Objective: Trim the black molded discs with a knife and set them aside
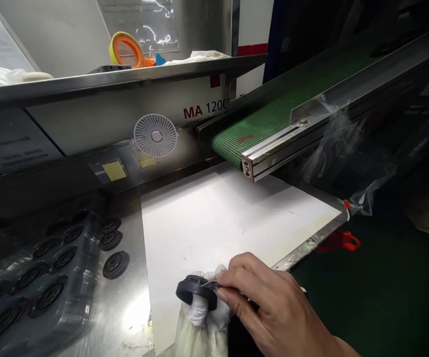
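Observation:
My left hand (201,317) wears a white glove and is closed around a black round plastic part (194,291), holding it at the near edge of a white sheet (222,218). My bare right hand (270,302) is pinched on a thin metal blade (210,284) whose tip touches the rim of the black part. Both hands sit low in the view, over the sheet's front edge.
Several black round parts (115,264) lie on the steel table at left, more inside a clear tray (32,277). A green conveyor belt (259,126) ends above the sheet. A small white fan (155,135) stands behind. A shelf (118,74) carries tape rolls. A red clamp (343,240) hangs at the table's right edge.

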The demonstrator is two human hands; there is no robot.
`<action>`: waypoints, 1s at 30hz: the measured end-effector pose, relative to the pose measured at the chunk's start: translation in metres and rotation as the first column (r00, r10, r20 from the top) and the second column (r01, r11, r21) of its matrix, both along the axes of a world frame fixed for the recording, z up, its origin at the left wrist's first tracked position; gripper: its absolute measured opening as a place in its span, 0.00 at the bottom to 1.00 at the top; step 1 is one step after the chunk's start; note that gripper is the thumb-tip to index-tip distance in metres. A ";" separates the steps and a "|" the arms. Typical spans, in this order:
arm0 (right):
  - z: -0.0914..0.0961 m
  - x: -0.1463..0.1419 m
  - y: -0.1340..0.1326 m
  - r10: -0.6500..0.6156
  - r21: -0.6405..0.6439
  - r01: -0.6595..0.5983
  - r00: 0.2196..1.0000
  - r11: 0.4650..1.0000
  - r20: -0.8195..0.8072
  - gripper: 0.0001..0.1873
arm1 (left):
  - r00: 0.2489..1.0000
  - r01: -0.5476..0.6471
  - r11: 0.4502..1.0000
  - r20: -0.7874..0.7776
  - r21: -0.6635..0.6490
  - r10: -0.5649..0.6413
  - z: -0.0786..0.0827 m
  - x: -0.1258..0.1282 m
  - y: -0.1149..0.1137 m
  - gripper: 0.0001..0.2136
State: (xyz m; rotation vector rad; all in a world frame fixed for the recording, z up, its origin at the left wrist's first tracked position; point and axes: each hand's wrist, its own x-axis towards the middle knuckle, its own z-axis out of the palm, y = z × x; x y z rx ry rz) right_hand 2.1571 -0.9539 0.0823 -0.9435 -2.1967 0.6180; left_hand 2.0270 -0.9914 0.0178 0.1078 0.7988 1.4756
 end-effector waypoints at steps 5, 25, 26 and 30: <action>0.003 -0.004 -0.002 -0.008 0.066 0.005 0.998 0.998 0.055 0.10 | 0.999 0.050 0.998 -0.010 -0.026 -0.050 0.003 0.002 -0.002 0.12; 0.006 0.000 -0.006 0.091 0.002 -0.091 0.995 0.996 -0.031 0.08 | 1.000 0.024 0.998 0.018 -0.066 -0.023 0.002 0.000 -0.006 0.11; 0.007 0.002 -0.004 0.070 -0.024 -0.071 0.996 0.997 -0.048 0.08 | 1.000 0.014 0.998 0.019 -0.063 -0.013 0.002 -0.001 -0.006 0.12; 0.008 0.012 0.007 -0.006 -0.084 -0.002 0.996 0.996 -0.092 0.17 | 0.999 -0.034 0.998 0.024 -0.052 0.036 0.005 -0.008 -0.002 0.11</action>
